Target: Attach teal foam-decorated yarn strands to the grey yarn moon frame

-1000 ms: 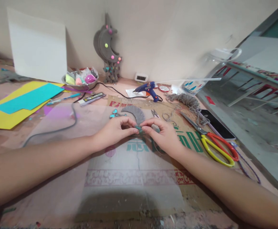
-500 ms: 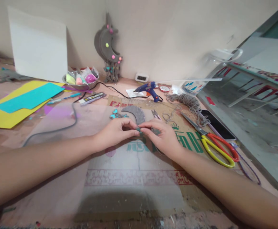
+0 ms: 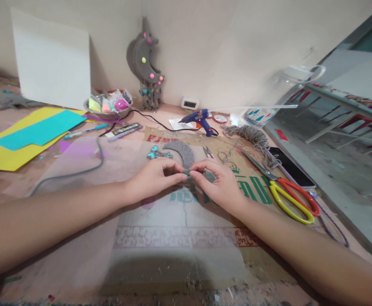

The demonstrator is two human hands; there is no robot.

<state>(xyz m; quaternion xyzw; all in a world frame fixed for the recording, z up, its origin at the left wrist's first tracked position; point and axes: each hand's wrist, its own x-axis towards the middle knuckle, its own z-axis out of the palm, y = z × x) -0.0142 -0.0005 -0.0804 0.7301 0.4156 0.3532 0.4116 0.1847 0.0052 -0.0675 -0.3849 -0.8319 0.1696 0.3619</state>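
Pinching a small teal piece [image 3: 187, 173] in narrow fingertip grips, the left hand [image 3: 157, 173] and right hand [image 3: 217, 178] are working beside the near end of the grey crescent [image 3: 185, 154], apparently adjusting; the next move is seemingly calling for steadiness.

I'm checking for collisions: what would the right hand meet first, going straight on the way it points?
Most likely the left hand, just past the small teal piece between them; exact depth is hard to judge.
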